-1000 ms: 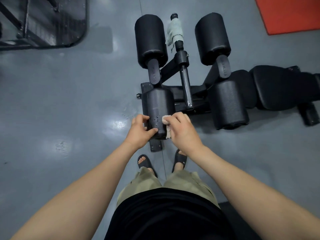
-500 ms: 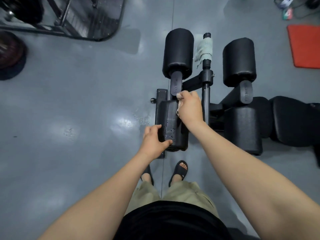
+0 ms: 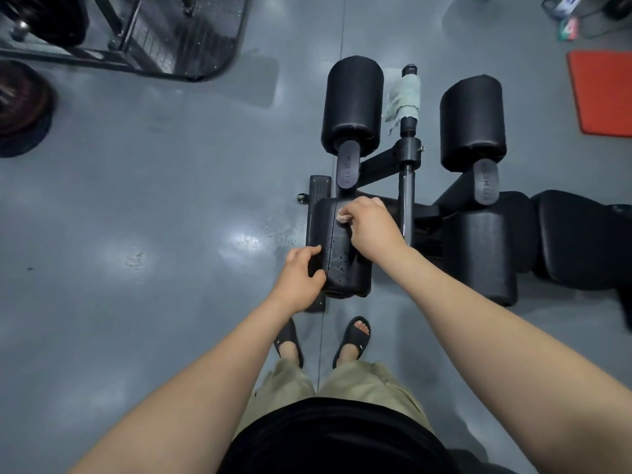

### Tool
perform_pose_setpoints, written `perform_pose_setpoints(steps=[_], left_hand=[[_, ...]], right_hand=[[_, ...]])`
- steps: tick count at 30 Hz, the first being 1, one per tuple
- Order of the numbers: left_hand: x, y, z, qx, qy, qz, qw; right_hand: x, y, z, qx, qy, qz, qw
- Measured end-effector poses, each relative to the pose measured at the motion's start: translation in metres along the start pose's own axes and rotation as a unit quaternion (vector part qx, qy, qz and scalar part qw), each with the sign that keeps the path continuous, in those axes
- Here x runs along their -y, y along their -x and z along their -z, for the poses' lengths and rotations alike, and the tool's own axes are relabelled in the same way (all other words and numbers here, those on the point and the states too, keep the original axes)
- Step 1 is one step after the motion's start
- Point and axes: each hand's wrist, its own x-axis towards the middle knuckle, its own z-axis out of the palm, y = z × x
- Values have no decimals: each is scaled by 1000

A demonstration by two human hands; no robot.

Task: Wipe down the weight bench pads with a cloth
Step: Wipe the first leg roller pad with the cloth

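A black weight bench lies across the grey floor, with four black roller pads at its near end. My right hand (image 3: 371, 227) holds a small pale cloth (image 3: 343, 217) bunched under its fingers and presses it on the top of the near left roller pad (image 3: 337, 254). Water drops speckle that pad. My left hand (image 3: 301, 277) grips the pad's near left end, thumb on top. The near right roller pad (image 3: 482, 258) and the two far roller pads (image 3: 354, 104) (image 3: 473, 121) stand untouched. The bench seat pad (image 3: 581, 237) runs off to the right.
A second light green cloth (image 3: 403, 97) hangs on the bench's centre post. A metal rack base (image 3: 164, 39) and a weight plate (image 3: 20, 107) stand at the far left. An orange mat (image 3: 602, 90) lies at the far right. My sandalled feet (image 3: 352, 336) stand just before the bench.
My right hand slid the cloth along the near left pad, from its near end up to its far end, and now shifts slightly left on top. My left hand kept its grip.
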Motion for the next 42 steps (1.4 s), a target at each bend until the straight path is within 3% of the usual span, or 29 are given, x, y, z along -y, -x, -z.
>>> perform_pose_setpoints(steps=[30, 35, 42], left_hand=[[7, -1, -4, -7, -12, -11, 1000], [4, 0, -4, -8, -4, -7, 1000], [6, -2, -5, -8, -9, -13, 1000]], right_hand=[[5, 131, -40, 15, -32, 81, 996], [-7, 160, -56, 99, -1, 106, 989], [-10, 130, -21, -66, -86, 54, 993]])
